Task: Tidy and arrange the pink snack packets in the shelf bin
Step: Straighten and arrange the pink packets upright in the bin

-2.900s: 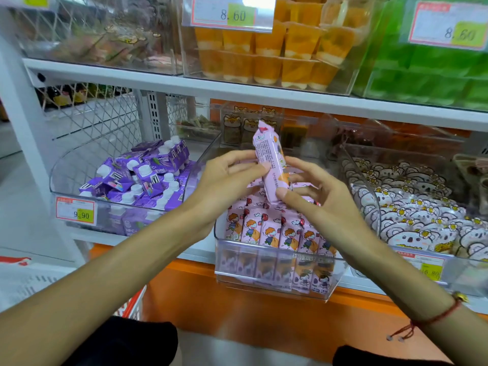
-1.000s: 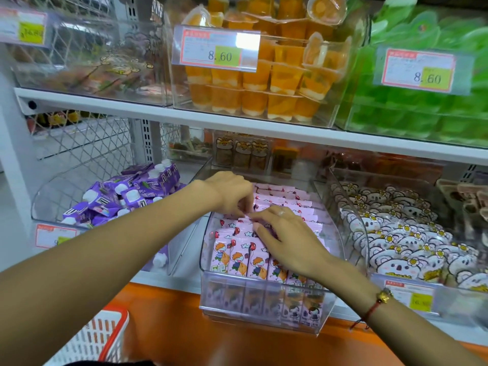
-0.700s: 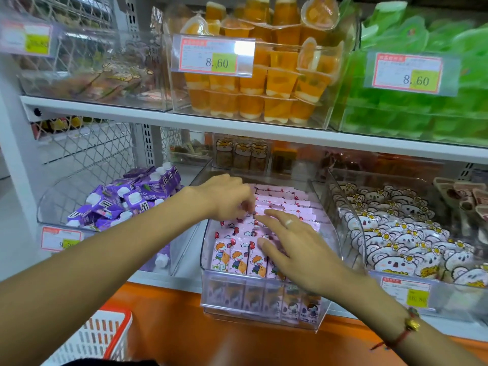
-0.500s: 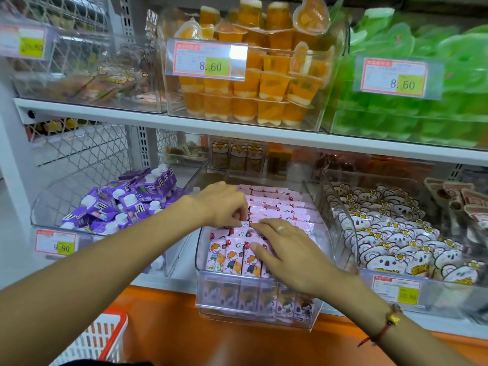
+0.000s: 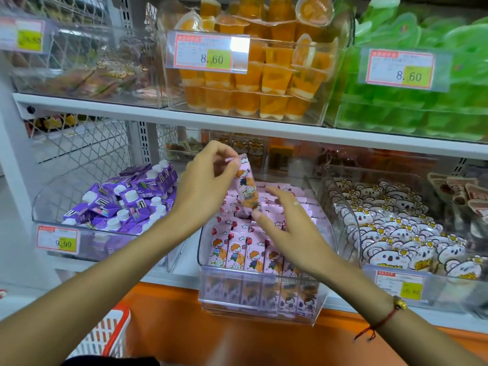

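Note:
A clear plastic shelf bin (image 5: 260, 310) in the middle of the lower shelf holds several pink snack packets (image 5: 239, 253) with a cartoon child printed on them, standing in rows. One pink packet (image 5: 247, 187) is lifted upright above the bin. My left hand (image 5: 204, 191) pinches its top edge between thumb and fingers. My right hand (image 5: 286, 228) is beside and below it, thumb and fingertip touching the packet's lower end, the other fingers spread over the rows.
Left of the bin is a clear bin of purple capped pouches (image 5: 126, 199); right of it a bin of koala-print packets (image 5: 390, 233). The upper shelf (image 5: 237, 125) carries orange jelly cups (image 5: 253, 83) and green packs (image 5: 412, 107). A red-white basket (image 5: 105, 336) is below left.
Both hands were down among the rows in the bin. My left hand has now lifted one pink packet up out of the bin, and my right hand has risen to its lower end.

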{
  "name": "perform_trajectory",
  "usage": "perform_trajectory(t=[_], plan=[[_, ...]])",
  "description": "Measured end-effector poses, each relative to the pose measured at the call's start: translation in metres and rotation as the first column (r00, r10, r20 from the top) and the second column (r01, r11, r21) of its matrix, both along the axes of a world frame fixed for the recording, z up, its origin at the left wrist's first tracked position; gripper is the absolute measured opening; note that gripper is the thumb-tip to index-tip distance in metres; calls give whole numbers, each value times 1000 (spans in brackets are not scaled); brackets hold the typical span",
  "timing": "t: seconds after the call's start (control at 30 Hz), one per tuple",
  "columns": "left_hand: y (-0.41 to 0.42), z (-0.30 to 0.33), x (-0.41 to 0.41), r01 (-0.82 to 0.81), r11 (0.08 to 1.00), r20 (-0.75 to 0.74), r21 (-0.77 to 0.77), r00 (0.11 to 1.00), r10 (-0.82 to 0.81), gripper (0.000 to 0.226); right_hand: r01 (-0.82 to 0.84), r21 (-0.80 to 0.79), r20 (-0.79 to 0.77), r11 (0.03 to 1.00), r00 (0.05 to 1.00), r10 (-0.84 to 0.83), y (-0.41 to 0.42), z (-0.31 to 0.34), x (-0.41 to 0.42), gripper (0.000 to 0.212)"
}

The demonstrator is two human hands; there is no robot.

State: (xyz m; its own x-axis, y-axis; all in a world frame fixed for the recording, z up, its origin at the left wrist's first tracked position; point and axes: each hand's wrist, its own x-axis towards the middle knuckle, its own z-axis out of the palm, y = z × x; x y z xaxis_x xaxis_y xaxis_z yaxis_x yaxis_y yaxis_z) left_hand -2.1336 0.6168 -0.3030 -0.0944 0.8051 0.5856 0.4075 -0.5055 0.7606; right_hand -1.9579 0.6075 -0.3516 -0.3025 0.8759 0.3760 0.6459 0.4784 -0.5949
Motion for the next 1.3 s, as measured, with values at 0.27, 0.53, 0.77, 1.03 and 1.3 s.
perform_trajectory(t=[0.27, 0.53, 0.77, 1.03, 1.3], plan=[[-27, -19, 12, 148, 989, 177, -13, 974, -144, 18, -102, -56, -474, 993, 878, 64, -14, 23, -16, 26], [-32, -36, 14, 155, 978, 40, -140, 988, -151, 30, -208, -356, -733, 911, 667, -134, -9, 23, -16, 29], [-31, -38, 15, 151, 983, 13, -109, 989, -150, 39, -180, -339, -737, 923, 661, -142, -9, 22, -14, 35], [-28, -44, 17, 170, 978, -87, -119, 980, -181, 33, -228, -284, -722, 931, 690, -52, -8, 25, -8, 27], [-28, -43, 17, 42, 999, -243, 23, 969, -35, 41, -12, -140, -701, 990, 708, -91, -8, 19, -10, 26]])
